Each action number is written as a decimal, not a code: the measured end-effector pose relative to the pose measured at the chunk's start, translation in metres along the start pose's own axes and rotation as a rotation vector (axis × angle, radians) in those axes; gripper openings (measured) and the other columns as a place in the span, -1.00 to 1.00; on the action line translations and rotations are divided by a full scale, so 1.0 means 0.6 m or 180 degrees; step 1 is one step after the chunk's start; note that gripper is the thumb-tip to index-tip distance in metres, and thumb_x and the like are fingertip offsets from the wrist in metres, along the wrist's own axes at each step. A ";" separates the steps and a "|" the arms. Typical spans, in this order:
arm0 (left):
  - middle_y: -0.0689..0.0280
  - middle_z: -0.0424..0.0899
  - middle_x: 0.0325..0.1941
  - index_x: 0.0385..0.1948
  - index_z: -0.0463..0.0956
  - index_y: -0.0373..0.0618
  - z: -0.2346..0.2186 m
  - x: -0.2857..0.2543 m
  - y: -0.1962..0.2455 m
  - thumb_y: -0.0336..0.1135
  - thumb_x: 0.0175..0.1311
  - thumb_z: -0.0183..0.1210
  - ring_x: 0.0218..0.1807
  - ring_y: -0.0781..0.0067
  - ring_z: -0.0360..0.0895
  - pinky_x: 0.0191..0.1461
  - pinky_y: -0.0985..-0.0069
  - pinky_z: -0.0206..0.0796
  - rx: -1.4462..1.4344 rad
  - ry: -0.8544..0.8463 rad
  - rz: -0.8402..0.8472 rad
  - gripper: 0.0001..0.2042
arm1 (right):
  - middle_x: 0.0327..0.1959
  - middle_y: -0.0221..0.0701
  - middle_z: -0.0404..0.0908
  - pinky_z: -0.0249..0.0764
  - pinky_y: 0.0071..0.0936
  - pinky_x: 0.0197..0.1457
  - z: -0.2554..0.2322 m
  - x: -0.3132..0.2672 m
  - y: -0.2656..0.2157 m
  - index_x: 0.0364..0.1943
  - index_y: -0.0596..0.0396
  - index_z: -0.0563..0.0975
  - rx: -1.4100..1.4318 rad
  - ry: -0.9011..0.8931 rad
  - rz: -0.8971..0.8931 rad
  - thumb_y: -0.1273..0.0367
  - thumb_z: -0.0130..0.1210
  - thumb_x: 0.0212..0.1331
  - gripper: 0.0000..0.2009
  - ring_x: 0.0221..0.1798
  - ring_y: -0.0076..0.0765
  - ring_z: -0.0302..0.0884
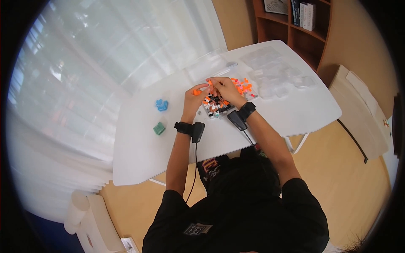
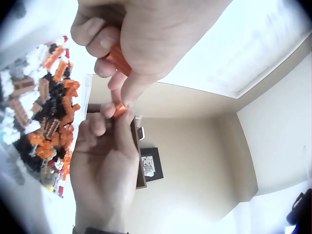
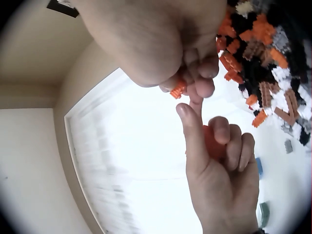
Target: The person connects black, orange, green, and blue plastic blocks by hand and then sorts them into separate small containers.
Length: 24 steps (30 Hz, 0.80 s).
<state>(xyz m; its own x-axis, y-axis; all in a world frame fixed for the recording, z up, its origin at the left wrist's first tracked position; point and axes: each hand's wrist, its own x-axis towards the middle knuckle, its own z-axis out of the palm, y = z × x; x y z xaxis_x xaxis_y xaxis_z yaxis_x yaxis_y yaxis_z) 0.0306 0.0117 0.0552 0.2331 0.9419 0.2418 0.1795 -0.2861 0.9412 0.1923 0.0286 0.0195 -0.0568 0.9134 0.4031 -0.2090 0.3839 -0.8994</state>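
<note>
Curled fingers of the left hand (image 1: 194, 100) hold an orange piece (image 3: 213, 143) against the palm. Its thumb and index finger reach toward the right hand (image 1: 228, 90). Between thumb and fingertips, the right hand pinches a small orange brick (image 3: 178, 90). In the left wrist view that small brick (image 2: 120, 110) lies where the fingertips of both hands come close together; whether the left fingers touch it, I cannot tell. Below the hands is a pile of loose bricks (image 2: 53, 105), orange, black, brown, white and grey, partly hidden by them in the head view.
A blue brick build (image 1: 161, 105) and a green one (image 1: 159, 128) stand on the white table (image 1: 139, 147), left of the hands. Clear plastic bags or boxes (image 1: 270, 76) lie at the back right. A small grey brick (image 3: 288, 146) sits apart from the pile.
</note>
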 end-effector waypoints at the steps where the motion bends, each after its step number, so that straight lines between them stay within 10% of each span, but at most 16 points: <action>1: 0.53 0.38 -0.66 -0.13 0.59 -0.24 0.003 -0.004 -0.005 -0.28 0.20 0.26 -0.68 0.83 0.12 -0.64 0.75 -0.15 -0.0073 0.0079 -0.0065 -0.72 | -0.63 -0.46 0.52 0.38 -0.66 -0.53 0.007 -0.006 -0.009 -0.07 0.23 0.54 0.0234 -0.0247 0.0089 0.36 -0.03 0.32 -0.75 -0.57 -0.66 0.48; 14: 0.48 0.39 -0.59 -0.22 0.58 -0.32 -0.006 -0.012 -0.019 -0.33 0.24 0.20 -0.63 0.82 0.15 -0.61 0.76 -0.12 -0.1249 0.0110 -0.0544 -0.78 | -0.66 -0.41 0.55 0.36 -0.62 -0.62 0.029 -0.027 -0.024 -0.16 0.18 0.50 -0.1065 -0.0334 -0.0486 0.47 -0.10 0.30 -0.85 -0.67 -0.58 0.50; 24: 0.49 0.39 -0.59 -0.32 0.55 -0.29 -0.009 -0.013 -0.023 -0.33 0.24 0.19 -0.64 0.81 0.13 -0.62 0.77 -0.14 -0.1063 0.0074 -0.0450 -0.82 | -0.61 -0.42 0.55 0.35 -0.66 -0.61 0.026 -0.020 -0.008 -0.16 0.20 0.50 -0.0054 -0.0606 -0.0009 0.47 -0.14 0.33 -0.82 -0.64 -0.63 0.47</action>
<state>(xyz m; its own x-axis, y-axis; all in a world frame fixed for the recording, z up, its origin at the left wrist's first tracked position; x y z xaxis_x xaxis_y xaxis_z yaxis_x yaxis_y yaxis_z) 0.0213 0.0093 0.0417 0.2058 0.9729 0.1055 -0.1147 -0.0831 0.9899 0.1785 0.0135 0.0215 -0.2402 0.8709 0.4288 -0.1929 0.3901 -0.9003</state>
